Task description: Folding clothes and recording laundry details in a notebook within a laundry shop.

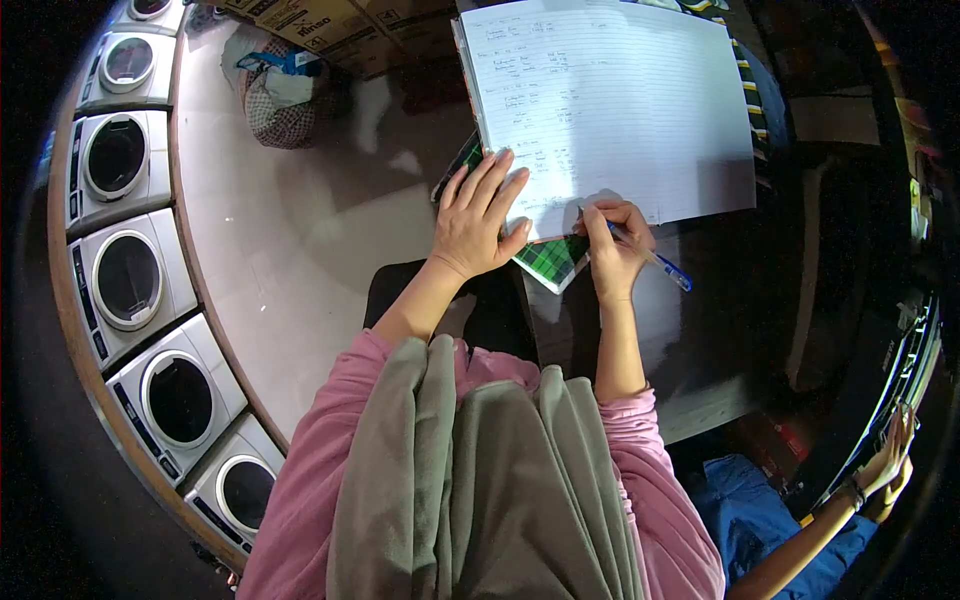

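A large ruled notebook [637, 120] lies spread before me, its left part covered with handwritten lines and its right part mostly without writing. My left hand [480, 214] rests flat with fingers apart on the notebook's lower left corner. In my right hand [619, 244] is a pen [671, 270] with a clear barrel and a blue end, its tip at the lower edge of the written part. Green plaid cloth or covering [555, 259] sticks out from under the notebook, above a dark table [570, 330].
Front-loading machines [127, 277] line the left side. A checked bag [277, 112] sits on the floor near cardboard boxes [330, 30]. At the lower right another person's hands [885, 465] touch a dark object. Striped cloth [750, 97] lies beyond the notebook.
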`<state>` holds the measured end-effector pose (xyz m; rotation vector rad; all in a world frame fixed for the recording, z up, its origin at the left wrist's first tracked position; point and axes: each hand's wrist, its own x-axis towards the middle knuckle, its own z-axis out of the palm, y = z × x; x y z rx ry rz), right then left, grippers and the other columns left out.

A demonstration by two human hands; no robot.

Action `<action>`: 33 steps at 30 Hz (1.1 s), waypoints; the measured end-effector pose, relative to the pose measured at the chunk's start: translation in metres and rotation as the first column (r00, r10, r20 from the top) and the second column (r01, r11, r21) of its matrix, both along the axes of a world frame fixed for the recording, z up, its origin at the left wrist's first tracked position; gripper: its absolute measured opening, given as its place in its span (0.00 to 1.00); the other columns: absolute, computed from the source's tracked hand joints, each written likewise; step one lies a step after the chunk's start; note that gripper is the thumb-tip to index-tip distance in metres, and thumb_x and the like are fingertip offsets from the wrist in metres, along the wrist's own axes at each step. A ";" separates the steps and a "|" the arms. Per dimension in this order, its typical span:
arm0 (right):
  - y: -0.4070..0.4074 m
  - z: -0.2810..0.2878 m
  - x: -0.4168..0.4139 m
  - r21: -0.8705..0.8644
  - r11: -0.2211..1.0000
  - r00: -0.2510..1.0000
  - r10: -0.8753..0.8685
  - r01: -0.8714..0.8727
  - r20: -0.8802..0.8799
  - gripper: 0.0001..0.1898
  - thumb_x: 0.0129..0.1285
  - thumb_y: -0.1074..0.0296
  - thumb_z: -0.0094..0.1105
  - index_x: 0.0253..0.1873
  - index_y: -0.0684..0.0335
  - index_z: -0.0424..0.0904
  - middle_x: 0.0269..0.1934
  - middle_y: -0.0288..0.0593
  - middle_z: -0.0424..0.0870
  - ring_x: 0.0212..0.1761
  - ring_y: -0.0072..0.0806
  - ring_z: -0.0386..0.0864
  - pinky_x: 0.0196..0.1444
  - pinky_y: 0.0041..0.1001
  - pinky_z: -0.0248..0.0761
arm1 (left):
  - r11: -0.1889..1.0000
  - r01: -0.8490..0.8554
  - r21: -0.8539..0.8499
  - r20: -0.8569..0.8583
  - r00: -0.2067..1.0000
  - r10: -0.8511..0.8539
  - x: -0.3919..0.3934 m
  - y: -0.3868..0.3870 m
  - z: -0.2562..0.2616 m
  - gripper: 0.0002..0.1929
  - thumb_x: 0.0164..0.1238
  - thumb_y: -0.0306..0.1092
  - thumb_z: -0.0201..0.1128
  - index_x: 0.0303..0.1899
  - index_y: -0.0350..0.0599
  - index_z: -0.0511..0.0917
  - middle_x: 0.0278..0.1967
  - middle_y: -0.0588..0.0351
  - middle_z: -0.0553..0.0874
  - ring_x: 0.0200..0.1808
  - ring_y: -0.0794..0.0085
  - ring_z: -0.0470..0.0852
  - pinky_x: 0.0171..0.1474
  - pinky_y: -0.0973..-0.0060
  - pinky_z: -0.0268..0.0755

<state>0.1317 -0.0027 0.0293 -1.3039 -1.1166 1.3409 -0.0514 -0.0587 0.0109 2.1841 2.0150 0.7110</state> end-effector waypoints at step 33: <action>-0.001 -0.003 0.000 0.056 0.998 0.999 -0.019 0.020 -0.028 0.07 0.60 0.80 0.62 0.30 0.68 0.72 0.32 0.45 0.81 0.26 0.23 0.79 0.30 0.22 0.75 | 1.000 -0.002 0.019 -0.013 1.000 0.003 0.000 0.000 -0.001 0.27 0.65 0.52 0.52 0.63 0.52 0.73 0.69 0.53 0.68 0.70 0.63 0.66 0.70 0.60 0.51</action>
